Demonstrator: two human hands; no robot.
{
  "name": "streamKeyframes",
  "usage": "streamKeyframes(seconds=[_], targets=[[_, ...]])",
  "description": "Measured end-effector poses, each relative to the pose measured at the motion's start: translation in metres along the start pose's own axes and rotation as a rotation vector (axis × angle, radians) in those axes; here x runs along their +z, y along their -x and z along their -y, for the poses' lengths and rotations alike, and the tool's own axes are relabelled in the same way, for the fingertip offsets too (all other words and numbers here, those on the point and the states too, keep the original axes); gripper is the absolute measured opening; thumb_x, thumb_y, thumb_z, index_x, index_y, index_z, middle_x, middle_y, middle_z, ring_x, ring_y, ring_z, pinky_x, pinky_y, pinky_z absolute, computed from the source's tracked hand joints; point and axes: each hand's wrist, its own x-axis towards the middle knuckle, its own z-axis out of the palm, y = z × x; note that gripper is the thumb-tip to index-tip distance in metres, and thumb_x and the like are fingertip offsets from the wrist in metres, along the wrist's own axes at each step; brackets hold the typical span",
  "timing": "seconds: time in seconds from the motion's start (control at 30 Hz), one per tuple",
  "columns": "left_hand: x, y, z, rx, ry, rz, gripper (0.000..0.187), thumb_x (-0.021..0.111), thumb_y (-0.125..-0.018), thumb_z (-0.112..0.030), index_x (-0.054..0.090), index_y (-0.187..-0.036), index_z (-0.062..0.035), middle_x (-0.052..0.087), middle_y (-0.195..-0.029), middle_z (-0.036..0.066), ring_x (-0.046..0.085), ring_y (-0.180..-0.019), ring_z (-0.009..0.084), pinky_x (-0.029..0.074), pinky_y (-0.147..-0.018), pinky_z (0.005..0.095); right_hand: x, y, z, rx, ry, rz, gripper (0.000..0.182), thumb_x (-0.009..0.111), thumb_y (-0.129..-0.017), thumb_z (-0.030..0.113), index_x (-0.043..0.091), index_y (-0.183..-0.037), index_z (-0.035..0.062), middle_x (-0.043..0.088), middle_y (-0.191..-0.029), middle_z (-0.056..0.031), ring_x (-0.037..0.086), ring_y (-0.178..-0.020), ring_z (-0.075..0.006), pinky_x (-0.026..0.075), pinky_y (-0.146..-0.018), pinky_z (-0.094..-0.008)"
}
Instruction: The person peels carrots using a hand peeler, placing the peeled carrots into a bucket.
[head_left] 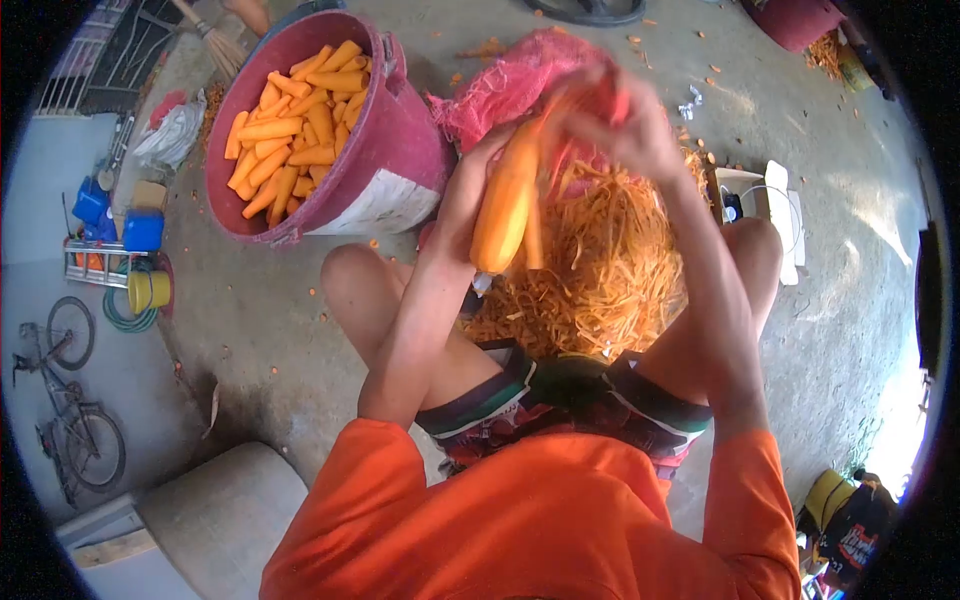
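A large orange carrot [508,205] slants downward from my left hand [512,138], whose fingers are closed around its upper end. Beside the carrot hangs a long strip of peel [534,238]. My right hand [635,135] is smeared by motion near that upper end. Its fingers are closed on something bright red that looks like a peeler [612,98], though the blur hides its shape. Under both hands, between my legs, lies a big heap of carrot peelings [590,270]. A pink mesh sack [500,88] is spread behind them.
On the left a maroon tub [400,150] holds many peeled carrots [290,130]. An open white carton [785,220] is by my right knee. Peel scraps dot the concrete floor [270,320]. Farther left are a bicycle [80,410], a yellow bucket [148,291] and a broom [222,48].
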Motion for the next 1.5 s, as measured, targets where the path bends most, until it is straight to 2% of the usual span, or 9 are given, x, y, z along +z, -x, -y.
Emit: streamKeyframes(seconds=[0.1, 0.17, 0.27, 0.43, 0.53, 0.6, 0.77, 1.07, 1.5], targets=[[-0.001, 0.000, 0.001, -0.037, 0.037, -0.161, 0.031, 0.049, -0.104, -0.030, 0.064, -0.109, -0.0032, 0.066, -0.084, 0.008, 0.064, -0.071, 0.0161, 0.053, -0.060, 0.0260, -0.035, -0.013, -0.029, 0.077, 0.122, -0.159, 0.020, 0.076, -0.084, 0.003, 0.069, -0.103, 0.0010, 0.073, -0.093, -0.0044, 0.068, -0.088, -0.0148, 0.055, -0.083, -0.0298], [0.007, -0.002, -0.003, 0.023, 0.039, -0.113, 0.030, 0.052, -0.103, -0.032, 0.064, -0.111, -0.0051, 0.067, -0.089, 0.008, 0.065, -0.077, 0.0152, 0.055, -0.061, 0.0264, -0.016, -0.007, 0.001, 0.179, -0.345, -0.082, 0.017, 0.078, -0.083, 0.003, 0.069, -0.098, 0.0011, 0.073, -0.089, -0.0034, 0.068, -0.083, -0.0130, 0.055, -0.079, -0.0285], [0.043, -0.002, 0.001, 0.051, -0.043, -0.267, 0.031, 0.052, -0.103, -0.033, 0.064, -0.115, -0.0078, 0.067, -0.088, 0.000, 0.064, -0.069, 0.0071, 0.053, -0.060, 0.0208, 0.015, 0.005, 0.048, -0.172, 0.008, 0.368, 0.020, 0.081, -0.079, 0.002, 0.074, -0.097, 0.0060, 0.073, -0.088, -0.0059, 0.068, -0.081, -0.0103, 0.055, -0.076, -0.0305], [-0.010, 0.000, 0.002, -0.033, -0.006, 0.012, 0.030, 0.051, -0.105, -0.033, 0.063, -0.111, -0.0067, 0.066, -0.092, 0.006, 0.069, -0.075, 0.0134, 0.055, -0.058, 0.0218, -0.027, -0.005, -0.012, 0.179, 0.054, -0.180, 0.018, 0.076, -0.089, 0.008, 0.069, -0.104, 0.0011, 0.074, -0.089, -0.0052, 0.068, -0.083, -0.0097, 0.055, -0.078, -0.0275], [0.005, -0.009, 0.005, 0.076, 0.182, -0.068, 0.037, 0.055, -0.102, -0.043, 0.062, -0.113, -0.0081, 0.066, -0.094, 0.007, 0.069, -0.079, 0.0174, 0.057, -0.060, 0.0269, -0.056, -0.012, -0.060, 0.027, 0.157, -0.328, 0.020, 0.076, -0.090, 0.013, 0.068, -0.103, 0.0002, 0.074, -0.090, -0.0052, 0.068, -0.084, -0.0109, 0.055, -0.078, -0.0275], [0.017, -0.001, 0.018, -0.003, 0.259, -0.267, 0.044, 0.058, -0.097, -0.053, 0.062, -0.119, -0.0158, 0.066, -0.104, 0.006, 0.068, -0.093, 0.0237, 0.059, -0.073, 0.0419, -0.058, -0.006, -0.063, 0.105, 0.214, -0.269, 0.027, 0.079, -0.087, 0.016, 0.068, -0.106, 0.0017, 0.073, -0.086, -0.0074, 0.067, -0.083, -0.0110, 0.054, -0.077, -0.0305], [-0.012, -0.003, 0.045, 0.012, -0.250, -0.357, 0.053, 0.072, -0.090, -0.040, 0.053, -0.129, -0.0092, 0.060, -0.111, 0.003, 0.061, -0.103, 0.0170, 0.054, -0.088, 0.0350, -0.045, 0.014, -0.042, 0.144, 0.526, 0.183, 0.032, 0.073, -0.087, 0.020, 0.068, -0.114, 0.0030, 0.069, -0.098, -0.0224, 0.065, -0.092, -0.0421, 0.053, -0.077, -0.0435], [0.006, -0.016, 0.023, 0.449, -0.789, -0.311, 0.057, 0.089, -0.077, -0.030, 0.060, -0.118, -0.0025, 0.065, -0.105, 0.004, 0.063, -0.096, 0.0132, 0.054, -0.085, 0.0288, 0.005, 0.020, -0.018, -0.064, 0.488, 0.346, 0.029, 0.065, -0.084, 0.007, 0.066, -0.112, 0.0003, 0.066, -0.089, -0.0221, 0.063, -0.084, -0.0435, 0.050, -0.074, -0.0485], [0.012, -0.014, 0.015, 0.387, -0.890, -0.344, 0.041, 0.081, -0.087, -0.029, 0.063, -0.111, -0.0009, 0.067, -0.092, 0.003, 0.064, -0.084, 0.0114, 0.054, -0.077, 0.0267, 0.009, 0.023, -0.006, 0.052, 0.592, 0.304, 0.028, 0.069, -0.085, 0.014, 0.066, -0.110, 0.0026, 0.068, -0.091, -0.0227, 0.065, -0.088, -0.0425, 0.052, -0.072, -0.0505]])
